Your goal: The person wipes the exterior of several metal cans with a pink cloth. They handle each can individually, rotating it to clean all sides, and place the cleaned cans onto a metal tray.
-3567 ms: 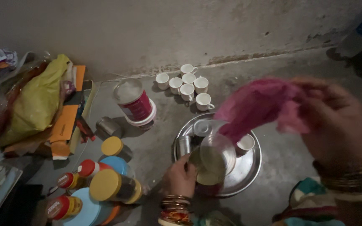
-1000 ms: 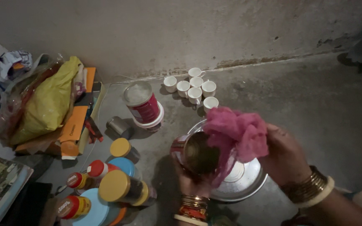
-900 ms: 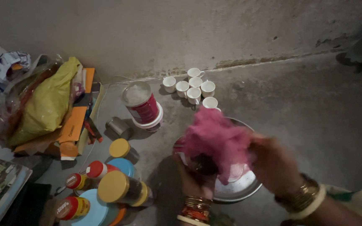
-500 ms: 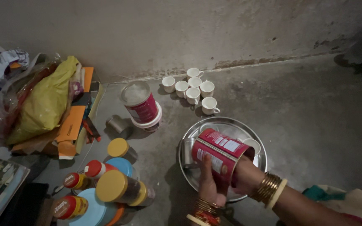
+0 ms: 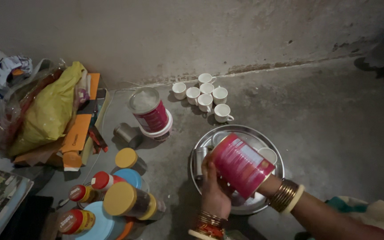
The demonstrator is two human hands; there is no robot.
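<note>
My left hand point(image 5: 213, 192) grips a red tin can point(image 5: 242, 165) by its left side, holding it tilted over a round steel tray point(image 5: 250, 131) on the grey floor. My right hand point(image 5: 268, 184) reaches into the can's open end from the right; only the wrist with gold bangles shows, and the fingers are hidden inside. No pink cloth is visible. On the tray stand a white cup point(image 5: 269, 154) and a small steel tumbler point(image 5: 199, 156).
Several white cups point(image 5: 205, 96) cluster by the wall. A red tin with a clear lid point(image 5: 149, 111) and a steel tumbler point(image 5: 125, 133) stand left of the tray. Jars with yellow and red lids point(image 5: 123, 199) crowd the lower left, beside a yellow bag point(image 5: 50, 106).
The pink cloth that my right hand rubbed over the can's mouth has gone out of sight. My right hand has gone into the can, and my left hand has turned the can.
</note>
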